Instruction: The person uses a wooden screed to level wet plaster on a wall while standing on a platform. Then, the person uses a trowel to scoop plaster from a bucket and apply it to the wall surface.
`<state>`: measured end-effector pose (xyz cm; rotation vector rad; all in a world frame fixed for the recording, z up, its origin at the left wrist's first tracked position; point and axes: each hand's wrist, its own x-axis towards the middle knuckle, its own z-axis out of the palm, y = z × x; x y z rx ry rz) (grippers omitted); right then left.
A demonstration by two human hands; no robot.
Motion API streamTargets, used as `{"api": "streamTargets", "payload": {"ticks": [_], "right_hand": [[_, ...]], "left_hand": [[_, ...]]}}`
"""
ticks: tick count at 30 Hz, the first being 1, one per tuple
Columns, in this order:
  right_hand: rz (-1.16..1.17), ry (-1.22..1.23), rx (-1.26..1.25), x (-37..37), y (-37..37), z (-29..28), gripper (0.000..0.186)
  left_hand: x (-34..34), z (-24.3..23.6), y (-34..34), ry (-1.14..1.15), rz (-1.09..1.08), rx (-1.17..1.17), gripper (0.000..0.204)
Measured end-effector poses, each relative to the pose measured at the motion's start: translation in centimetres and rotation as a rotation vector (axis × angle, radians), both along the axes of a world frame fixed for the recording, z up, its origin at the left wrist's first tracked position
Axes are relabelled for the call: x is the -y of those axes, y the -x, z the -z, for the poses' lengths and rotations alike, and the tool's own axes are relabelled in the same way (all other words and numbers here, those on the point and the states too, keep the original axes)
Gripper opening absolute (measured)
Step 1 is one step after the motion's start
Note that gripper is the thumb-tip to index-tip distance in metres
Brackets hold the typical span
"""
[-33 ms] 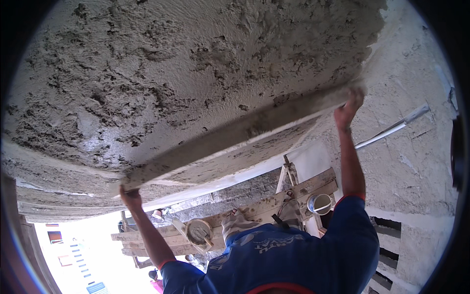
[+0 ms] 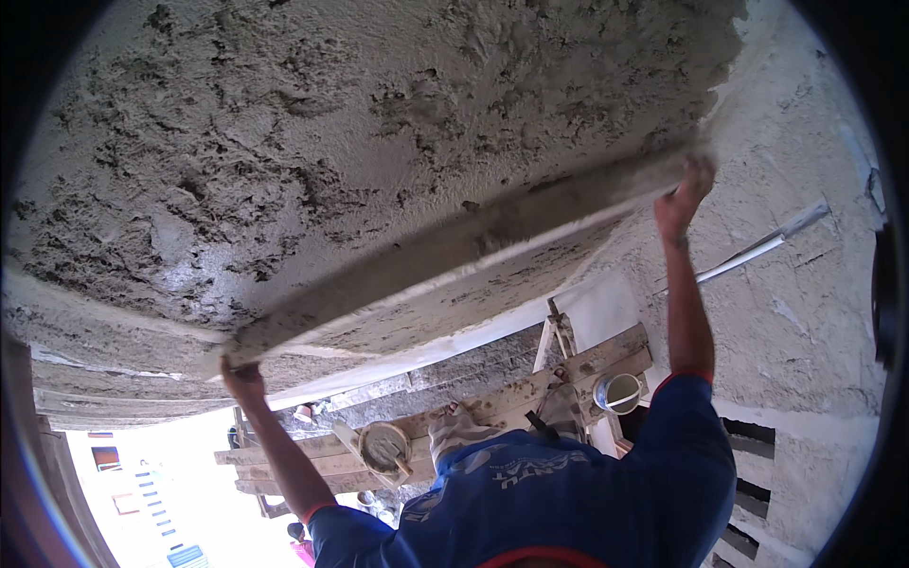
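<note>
A long straight board (image 2: 473,225), coated in grey mortar, lies diagonally against rough wet plaster (image 2: 331,114) on the surface overhead. My left hand (image 2: 242,377) is closed on its lower left end; my right hand (image 2: 686,194) grips the upper right end, near where the plaster meets a paler wall (image 2: 795,293). Both arms are raised. The plaster is pitted and ragged in patches, smoother between them. The board's upper edge is blurred.
Below, my feet stand on wooden planks (image 2: 502,402). A bucket of mortar (image 2: 383,445) with tools is left of them, a white bucket (image 2: 617,392) right. A trestle (image 2: 559,331) rises behind. A metal strip (image 2: 757,246) crosses the wall. A person in pink (image 2: 301,549) is far below.
The board has shifted slightly, its right end up and to the right, its left end a little leftward. Both my hands have moved with it, still gripping.
</note>
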<state>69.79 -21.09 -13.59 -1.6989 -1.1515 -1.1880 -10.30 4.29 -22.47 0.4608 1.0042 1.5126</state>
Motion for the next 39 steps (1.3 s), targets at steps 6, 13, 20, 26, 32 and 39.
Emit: {"api": "streamTargets", "payload": {"ticks": [6, 13, 20, 26, 32, 39], "right_hand": [[0.179, 0.029, 0.123, 1.0, -1.2, -17.8, 0.053], [0.533, 0.310, -0.451, 0.9, 0.0, -18.0, 0.065], [-0.463, -0.531, -1.004, 0.8, 1.0, -15.8, 0.045], [-0.213, -0.704, -1.080, -3.1, 1.9, -10.2, 0.050], [-0.293, -0.679, -1.062, -3.1, 2.0, 6.3, 0.072], [-0.258, -0.669, -1.169, -2.5, 1.6, 29.8, 0.070]], "left_hand": [[-1.9, -17.1, -1.7, 0.075, -0.045, -0.068, 0.034], [-1.0, -17.5, -1.4, 0.006, -0.104, -0.128, 0.039], [-1.5, -13.2, 4.1, -0.414, -0.030, -1.446, 0.050], [0.1, -8.3, 1.3, -0.299, -0.110, -1.784, 0.058], [-0.9, 3.1, -0.6, -0.155, -0.100, -0.641, 0.061], [0.9, 18.1, -3.9, 0.039, -0.105, -0.353, 0.056]]}}
